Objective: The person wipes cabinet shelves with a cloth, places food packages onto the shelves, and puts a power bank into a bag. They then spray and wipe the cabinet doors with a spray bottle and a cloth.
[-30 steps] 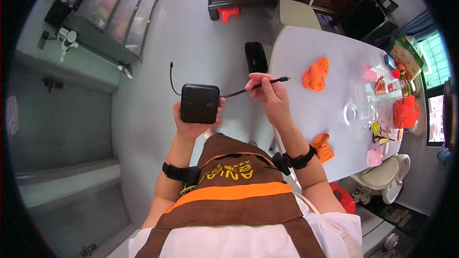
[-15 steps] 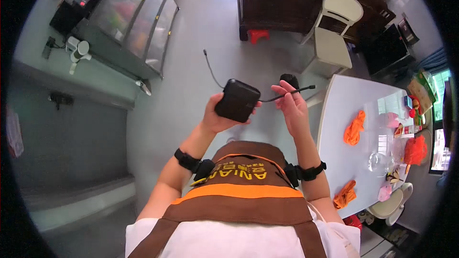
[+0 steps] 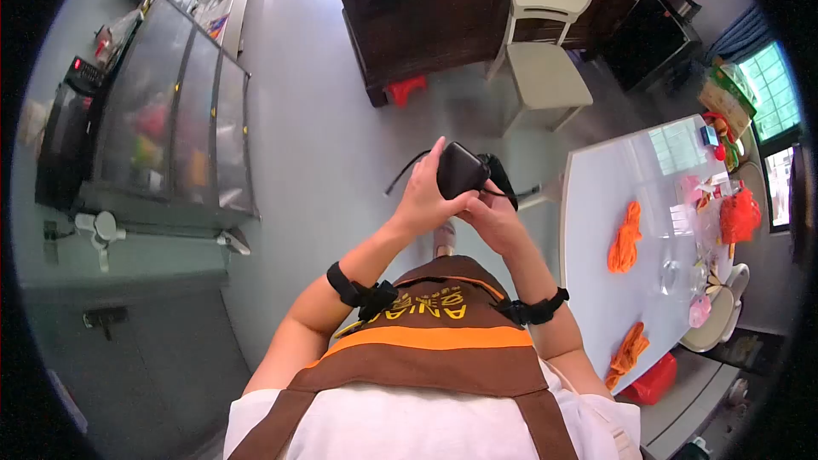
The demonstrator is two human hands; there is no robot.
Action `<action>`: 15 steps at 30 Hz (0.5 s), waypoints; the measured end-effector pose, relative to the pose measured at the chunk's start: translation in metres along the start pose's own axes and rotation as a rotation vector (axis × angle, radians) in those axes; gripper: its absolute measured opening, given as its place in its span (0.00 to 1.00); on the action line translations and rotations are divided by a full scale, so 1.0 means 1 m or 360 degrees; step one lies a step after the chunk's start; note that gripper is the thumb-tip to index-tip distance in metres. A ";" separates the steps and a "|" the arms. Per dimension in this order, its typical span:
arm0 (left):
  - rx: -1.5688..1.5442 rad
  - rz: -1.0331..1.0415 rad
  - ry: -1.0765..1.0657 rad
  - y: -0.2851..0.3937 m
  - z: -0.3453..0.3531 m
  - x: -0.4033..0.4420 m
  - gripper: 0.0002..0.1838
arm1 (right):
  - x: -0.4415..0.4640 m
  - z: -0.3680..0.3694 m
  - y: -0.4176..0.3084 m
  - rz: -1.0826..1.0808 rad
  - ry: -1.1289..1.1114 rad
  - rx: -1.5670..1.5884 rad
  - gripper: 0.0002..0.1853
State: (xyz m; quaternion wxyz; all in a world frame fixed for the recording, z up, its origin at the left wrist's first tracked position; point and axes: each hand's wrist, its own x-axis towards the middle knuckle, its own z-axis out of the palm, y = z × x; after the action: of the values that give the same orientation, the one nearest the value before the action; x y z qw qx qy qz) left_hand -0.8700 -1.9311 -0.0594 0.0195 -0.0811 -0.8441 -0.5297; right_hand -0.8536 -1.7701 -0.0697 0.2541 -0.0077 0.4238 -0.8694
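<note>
Black block (image 3: 461, 172) is resting in my left hand (image 3: 419, 203), which is holding it from its left side and near edge. It is sitting tilted in front of me, its longer visible line slanting away and leftward. My right hand (image 3: 497, 223) is hovering close at its near right corner, fingers drawn narrow by one cable (image 3: 516, 195) (whether they are pinching it, I cannot tell). That cable is pointing rightward, towards the surface (image 3: 588, 238).

A home dining area, judging by the white table (image 3: 635, 162), pale chair (image 3: 550, 72) and dark wooden cabinet (image 3: 443, 21).
</note>
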 end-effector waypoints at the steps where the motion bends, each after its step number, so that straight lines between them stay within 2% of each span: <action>1: 0.0012 -0.0001 -0.0014 0.000 -0.003 0.019 0.53 | 0.019 -0.002 -0.006 -0.0006 0.0005 0.0017 0.28; 3: 0.0275 0.0162 0.0115 0.001 -0.009 0.049 0.56 | 0.056 -0.003 -0.015 -0.0056 0.0076 0.0211 0.28; 5: 0.0376 0.0240 0.0136 -0.001 -0.017 0.077 0.58 | 0.091 -0.003 -0.022 -0.0153 0.0137 0.0118 0.27; 7: 0.0525 0.0481 0.0170 -0.002 -0.026 0.103 0.57 | 0.122 -0.004 -0.029 -0.0184 0.0316 0.0125 0.24; 8: 0.0512 0.0474 0.0179 -0.008 -0.033 0.114 0.57 | 0.135 -0.007 -0.030 -0.0175 0.0317 0.0111 0.24; 10: 0.0051 0.0463 0.0043 -0.024 -0.055 0.139 0.55 | 0.163 -0.016 -0.034 -0.0114 0.0369 0.0329 0.24; 13: 0.0164 0.0511 0.0035 -0.052 -0.101 0.164 0.51 | 0.205 -0.006 -0.035 -0.0114 0.0446 0.0442 0.23; 15: 0.0185 0.0458 0.0008 -0.085 -0.138 0.172 0.44 | 0.234 0.003 -0.028 -0.0124 0.0514 0.0426 0.23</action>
State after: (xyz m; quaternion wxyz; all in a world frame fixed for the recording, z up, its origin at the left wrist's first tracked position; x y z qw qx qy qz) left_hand -1.0606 -2.0708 -0.0539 0.1022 -0.1986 -0.8529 -0.4718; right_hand -1.0690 -1.8634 -0.0941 0.1479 0.1492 0.3392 -0.9169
